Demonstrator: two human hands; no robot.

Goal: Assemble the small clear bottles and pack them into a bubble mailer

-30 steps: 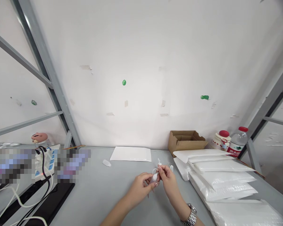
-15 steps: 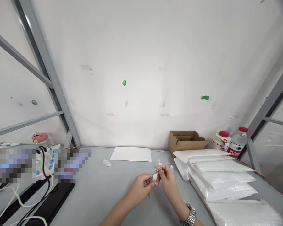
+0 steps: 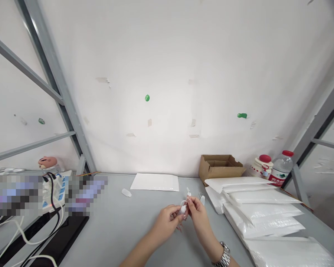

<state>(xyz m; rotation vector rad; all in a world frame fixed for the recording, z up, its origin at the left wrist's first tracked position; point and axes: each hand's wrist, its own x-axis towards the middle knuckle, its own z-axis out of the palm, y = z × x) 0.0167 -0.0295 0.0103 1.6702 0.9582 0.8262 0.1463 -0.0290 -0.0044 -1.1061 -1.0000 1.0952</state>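
Low in the middle of the head view, my left hand (image 3: 167, 222) pinches a small bottle with a white top (image 3: 183, 209). A thin white loop curves above that top. Close on its right, my right hand (image 3: 198, 214) has its fingertips closed around a small white tip piece (image 3: 189, 193), beside the bottle. Another small white bottle (image 3: 202, 200) with a loop is just behind my right hand. A small white translucent piece (image 3: 126, 193) lies alone on the grey table (image 3: 108, 222), left of a flat white sheet (image 3: 155, 182).
White padded envelopes (image 3: 267, 211) are stacked on the right. Behind them are an open cardboard box (image 3: 221, 167), a red-lidded jar (image 3: 261, 167) and a plastic bottle (image 3: 282, 167). A power strip (image 3: 54, 193), cables and a black object (image 3: 64, 237) occupy the left.
Both hands stay together around the small bottle, with only slight finger movement. The whole view has shifted very slightly.
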